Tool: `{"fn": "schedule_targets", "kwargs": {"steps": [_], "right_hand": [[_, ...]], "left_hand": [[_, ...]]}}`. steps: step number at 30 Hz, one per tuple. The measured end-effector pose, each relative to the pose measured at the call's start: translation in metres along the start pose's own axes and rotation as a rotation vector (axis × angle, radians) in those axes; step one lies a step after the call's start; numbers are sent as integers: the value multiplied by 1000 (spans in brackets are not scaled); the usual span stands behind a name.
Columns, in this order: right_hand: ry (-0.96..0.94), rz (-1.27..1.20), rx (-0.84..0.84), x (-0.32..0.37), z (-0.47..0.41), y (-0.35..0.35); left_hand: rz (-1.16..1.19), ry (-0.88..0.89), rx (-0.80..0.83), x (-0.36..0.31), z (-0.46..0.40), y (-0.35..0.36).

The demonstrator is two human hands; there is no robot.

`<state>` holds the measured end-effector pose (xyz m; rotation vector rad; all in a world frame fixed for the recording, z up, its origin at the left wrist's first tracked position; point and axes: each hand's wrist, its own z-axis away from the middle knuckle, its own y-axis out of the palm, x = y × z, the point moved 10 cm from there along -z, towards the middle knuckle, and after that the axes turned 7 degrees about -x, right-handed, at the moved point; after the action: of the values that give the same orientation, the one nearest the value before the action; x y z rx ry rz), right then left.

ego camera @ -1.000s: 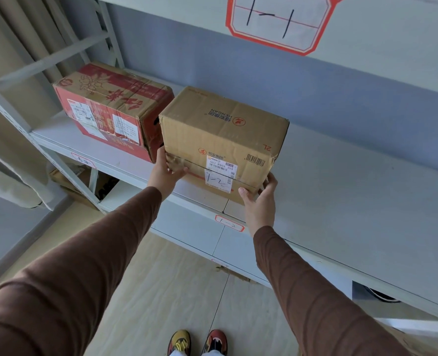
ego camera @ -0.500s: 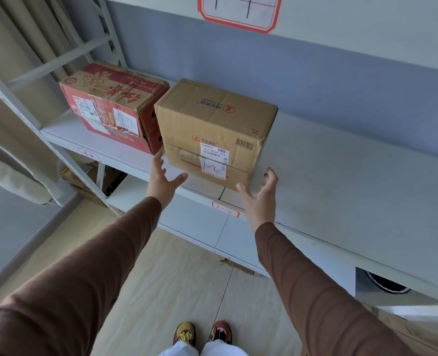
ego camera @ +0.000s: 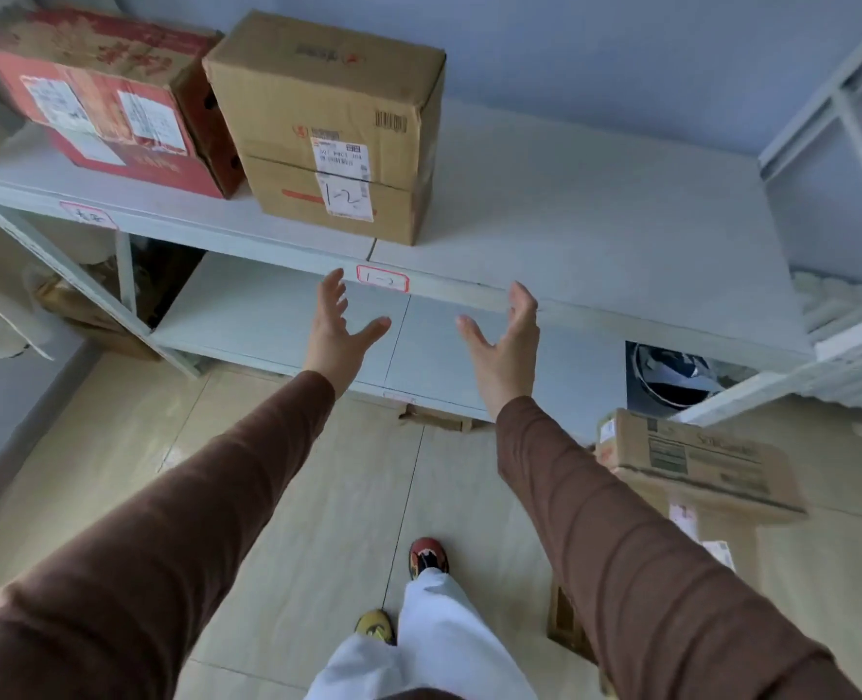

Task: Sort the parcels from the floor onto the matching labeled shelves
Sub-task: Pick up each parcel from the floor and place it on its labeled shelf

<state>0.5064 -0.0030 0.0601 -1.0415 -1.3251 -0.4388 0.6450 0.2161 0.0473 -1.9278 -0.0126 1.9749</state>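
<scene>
Both hands were empty, held apart with fingers spread and palms facing each other: the left hand and the right hand hung in front of the shelf edge, below a small red-bordered label marked "1-2". On the white shelf above stood a brown cardboard parcel with "1-2" handwritten on its sticker, just beside a red printed box on its left. Another cardboard parcel lay on the floor to the right.

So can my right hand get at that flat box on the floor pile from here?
Probably yes: the right hand is open and empty, and the flat box lies uncovered atop the pile below it.
</scene>
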Motion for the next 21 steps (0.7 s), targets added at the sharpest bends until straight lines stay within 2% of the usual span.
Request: {"fn": "schedule_targets", "kwargs": {"steps": [5, 11, 17, 21], "right_hand": [[21, 50, -10, -32, 36, -72], [41, 66, -10, -75, 50, -159], [107, 81, 13, -150, 59, -266], [154, 141, -36, -191, 58, -330]], "left_hand": [[4, -24, 92, 1, 72, 53], [-29, -34, 131, -7, 143, 132], [-50, -109, 166, 4, 223, 229], [-64, -141, 224, 19, 270, 281]]}}
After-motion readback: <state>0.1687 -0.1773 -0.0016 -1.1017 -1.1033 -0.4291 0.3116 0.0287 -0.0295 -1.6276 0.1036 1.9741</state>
